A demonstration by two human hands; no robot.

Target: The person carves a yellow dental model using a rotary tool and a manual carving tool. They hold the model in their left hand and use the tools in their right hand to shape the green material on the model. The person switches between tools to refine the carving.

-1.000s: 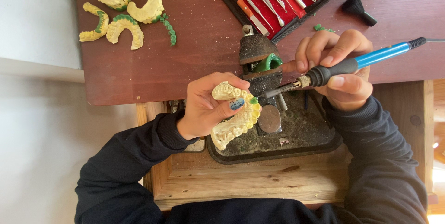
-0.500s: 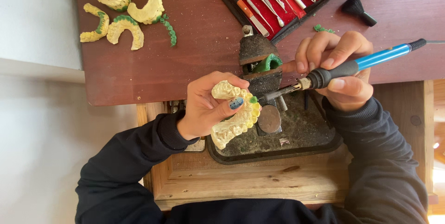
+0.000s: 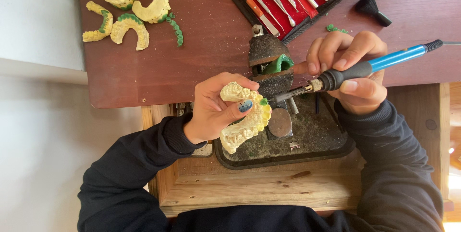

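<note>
Above the dark tray [image 3: 331,152], the left hand [image 3: 211,109] was clamped around a yellow dental cast [image 3: 242,119], while the right hand [image 3: 353,73] gripped a blue-handled heated tool [image 3: 365,66], tip meeting the cast's right edge.

The left hand [image 3: 213,112] grips a yellow dental cast [image 3: 245,116] over a dark tray [image 3: 307,152]. The right hand [image 3: 353,71] holds a blue-handled heated tool [image 3: 365,66], its tip apparently touching green wax on the cast.
</note>
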